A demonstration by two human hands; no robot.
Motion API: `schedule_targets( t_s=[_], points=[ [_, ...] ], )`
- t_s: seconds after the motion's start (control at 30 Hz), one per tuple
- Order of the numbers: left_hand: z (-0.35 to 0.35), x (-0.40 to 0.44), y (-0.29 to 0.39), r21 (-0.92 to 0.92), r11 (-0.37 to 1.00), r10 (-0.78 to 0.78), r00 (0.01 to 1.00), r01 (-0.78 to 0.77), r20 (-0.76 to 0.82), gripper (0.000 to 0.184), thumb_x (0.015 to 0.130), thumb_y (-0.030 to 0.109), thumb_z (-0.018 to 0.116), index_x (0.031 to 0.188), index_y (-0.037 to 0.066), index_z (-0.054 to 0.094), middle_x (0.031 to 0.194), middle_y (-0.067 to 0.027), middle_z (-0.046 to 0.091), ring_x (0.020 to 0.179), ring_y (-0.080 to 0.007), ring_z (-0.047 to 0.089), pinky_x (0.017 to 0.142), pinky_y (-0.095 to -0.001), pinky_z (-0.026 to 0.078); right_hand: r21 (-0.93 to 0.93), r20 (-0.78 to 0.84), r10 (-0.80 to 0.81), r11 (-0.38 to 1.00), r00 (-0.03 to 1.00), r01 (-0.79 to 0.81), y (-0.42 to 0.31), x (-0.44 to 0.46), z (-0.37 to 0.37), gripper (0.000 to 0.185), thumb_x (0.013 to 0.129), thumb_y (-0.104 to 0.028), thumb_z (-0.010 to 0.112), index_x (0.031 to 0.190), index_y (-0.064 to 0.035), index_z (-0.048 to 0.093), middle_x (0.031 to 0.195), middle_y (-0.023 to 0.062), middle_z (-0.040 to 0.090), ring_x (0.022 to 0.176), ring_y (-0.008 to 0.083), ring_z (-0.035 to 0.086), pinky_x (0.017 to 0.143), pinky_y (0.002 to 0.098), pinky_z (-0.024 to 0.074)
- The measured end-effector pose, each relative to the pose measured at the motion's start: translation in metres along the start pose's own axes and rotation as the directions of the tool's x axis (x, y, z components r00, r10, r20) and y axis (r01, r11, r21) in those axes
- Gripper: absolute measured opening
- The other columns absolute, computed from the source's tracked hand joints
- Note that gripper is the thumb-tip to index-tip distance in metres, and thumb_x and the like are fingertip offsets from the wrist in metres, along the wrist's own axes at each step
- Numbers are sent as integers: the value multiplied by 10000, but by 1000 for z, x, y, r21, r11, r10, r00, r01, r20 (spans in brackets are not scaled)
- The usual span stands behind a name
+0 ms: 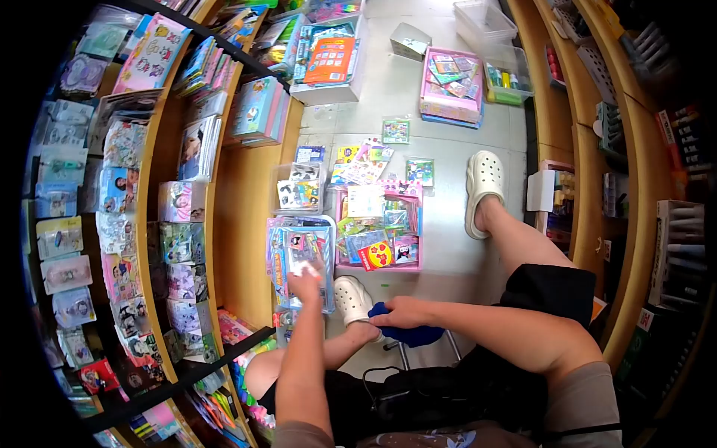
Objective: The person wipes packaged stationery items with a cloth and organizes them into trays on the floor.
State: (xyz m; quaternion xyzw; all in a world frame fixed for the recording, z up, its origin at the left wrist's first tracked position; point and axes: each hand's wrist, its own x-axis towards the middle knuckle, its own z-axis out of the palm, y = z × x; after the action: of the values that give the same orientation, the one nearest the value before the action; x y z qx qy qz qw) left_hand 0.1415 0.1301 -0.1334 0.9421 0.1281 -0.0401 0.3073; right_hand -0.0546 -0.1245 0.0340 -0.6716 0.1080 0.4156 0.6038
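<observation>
Over the basket of packaged goods (326,295) at the left is my left hand (305,284). Its fingers are smeared by motion near a whitish patch, so I cannot tell whether they hold anything. Flat colourful packets (297,243) lie in that basket. My right hand (403,312) has its fingers closed over the edge of a blue stool seat (422,336) with metal legs. Just ahead stands a pink box (416,261) filled with stickers and small packets, including a red and yellow packet (378,255).
Wooden shelves of packaged stationery (123,190) line the left; more shelves (582,157) stand at the right. A clear bin (299,187), a white box (328,91), a pink stack (452,86) and loose card packets (396,131) occupy the floor. My white clogs (485,179) flank the pink box.
</observation>
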Motion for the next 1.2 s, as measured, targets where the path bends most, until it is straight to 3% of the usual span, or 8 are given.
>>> schedule_targets(
  t_s=[0.13,0.23,0.57,0.7,0.93,1.03,1.13,1.2],
  points=[
    [-39,6,79,236,952,183,980,-197,80,365,770,219,593,998,-54,512,962,-205,594,876,-350,577,780,-416,437,-30,-50,13,999,999,-14,1,1,-5,678,784,-591,479,989,45,593,966,258,595,892,367,581,797,403,440],
    [-2,-2,71,141,928,328,936,-345,131,381,750,215,596,1001,-58,506,944,-203,592,865,-369,567,788,-420,429,-78,-30,42,996,999,-44,-3,-1,-6,653,768,-569,486,1068,0,596,1060,213,590,973,336,573,834,388,441],
    [82,-105,74,363,657,435,725,-661,534,550,657,123,701,1124,43,422,1191,-131,420,1121,-315,398,899,-416,390,-138,96,156,980,983,-142,-19,-21,-4,619,794,-566,464,1147,-68,563,1102,142,589,1021,282,562,836,381,450],
    [87,-106,76,475,645,316,774,-599,548,672,626,130,739,1183,66,368,1157,-134,405,1117,-311,396,886,-408,401,-134,123,183,977,975,-166,-15,-20,-4,602,798,-571,455,1114,-74,578,1075,125,600,995,270,573,809,375,457],
    [79,-93,62,508,636,263,782,-581,565,397,641,150,732,970,69,525,1033,-121,467,1010,-310,468,815,-397,429,-164,119,196,971,973,-175,-20,-20,-3,596,798,-570,455,1132,-91,569,1077,114,602,1005,259,571,813,380,458],
    [98,-77,4,245,926,69,767,-288,638,291,686,141,705,908,51,540,923,-116,544,885,-294,551,746,-375,454,-198,106,193,965,975,-170,-22,-19,-2,593,800,-568,454,1137,-92,566,1083,112,600,1011,257,569,817,383,457],
    [81,-84,7,-27,989,125,721,-146,682,200,773,123,646,917,51,528,840,-87,598,755,-226,604,688,-342,491,-226,88,189,960,978,-165,-22,-18,-1,584,803,-562,454,1133,-93,566,1082,110,602,1015,259,567,818,386,458],
    [67,-92,18,-178,928,-88,656,329,750,144,815,109,607,924,62,525,852,-66,609,751,-176,610,684,-319,506,-242,68,186,956,980,-164,-20,-18,0,576,805,-558,456,1128,-94,567,1076,107,604,1016,262,566,817,387,458]
  ],
)
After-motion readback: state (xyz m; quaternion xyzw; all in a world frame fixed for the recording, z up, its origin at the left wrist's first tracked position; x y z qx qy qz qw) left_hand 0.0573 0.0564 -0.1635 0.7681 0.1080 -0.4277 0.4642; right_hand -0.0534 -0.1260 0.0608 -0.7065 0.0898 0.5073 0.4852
